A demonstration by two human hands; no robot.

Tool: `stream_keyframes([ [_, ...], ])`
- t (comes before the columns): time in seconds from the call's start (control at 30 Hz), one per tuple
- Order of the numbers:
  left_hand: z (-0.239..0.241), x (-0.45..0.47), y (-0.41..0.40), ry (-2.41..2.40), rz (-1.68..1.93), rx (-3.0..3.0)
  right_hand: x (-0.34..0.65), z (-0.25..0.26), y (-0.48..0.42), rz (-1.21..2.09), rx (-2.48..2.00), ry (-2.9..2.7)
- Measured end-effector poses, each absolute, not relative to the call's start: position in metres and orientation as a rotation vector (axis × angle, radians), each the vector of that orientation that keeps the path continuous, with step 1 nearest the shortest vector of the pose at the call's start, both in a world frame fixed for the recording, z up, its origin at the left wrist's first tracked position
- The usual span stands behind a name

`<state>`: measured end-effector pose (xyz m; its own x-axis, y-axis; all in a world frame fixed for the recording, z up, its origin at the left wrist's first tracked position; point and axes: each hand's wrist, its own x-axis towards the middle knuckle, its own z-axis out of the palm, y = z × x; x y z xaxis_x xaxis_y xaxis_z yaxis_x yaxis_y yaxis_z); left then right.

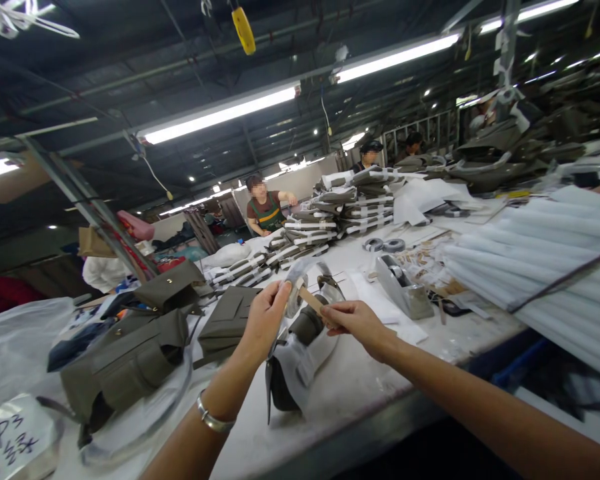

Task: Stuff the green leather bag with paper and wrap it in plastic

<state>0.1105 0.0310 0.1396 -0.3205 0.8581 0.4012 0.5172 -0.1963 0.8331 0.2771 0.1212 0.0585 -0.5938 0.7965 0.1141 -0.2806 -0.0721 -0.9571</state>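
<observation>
My left hand and my right hand are both raised over the white table, pinching the two ends of a short tan strip of tape. Just below and behind the strip lies a dark olive handbag, partly wrapped in white paper and clear film. A silver bracelet sits on my left wrist. The grey tape dispenser stands to the right of my right hand.
Olive bags lie at the left, with a clear plastic bag beyond them. Stacks of wrapped bags fill the far middle. White foam sheets pile at the right. A seated person and other people work across the table.
</observation>
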Motion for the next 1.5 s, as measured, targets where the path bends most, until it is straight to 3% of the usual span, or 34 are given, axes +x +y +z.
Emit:
stream_keyframes([
  [0.43, 0.144, 0.117, 0.027, 1.862, 1.336, 1.905, 0.269, 0.111, 0.113, 2.086, -0.321, -1.202],
  [0.67, 0.134, 0.117, 0.025, 1.893, 1.381, 1.991, 0.262, 0.115, 0.106, 1.909, -0.478, -1.286],
  [0.8, 0.131, 0.121, 0.027, 1.842, 1.445, 1.904, 0.257, 0.115, 0.101, 1.872, -0.507, -1.194],
  [1.0, 0.140, 0.131, 0.027, 1.440, 1.627, 1.270, 0.261, 0.122, 0.095, 1.888, -0.516, -1.125],
  [1.5, 0.141, 0.128, 0.024, 1.371, 1.543, 1.317, 0.267, 0.108, 0.104, 1.902, -0.368, -1.297],
])
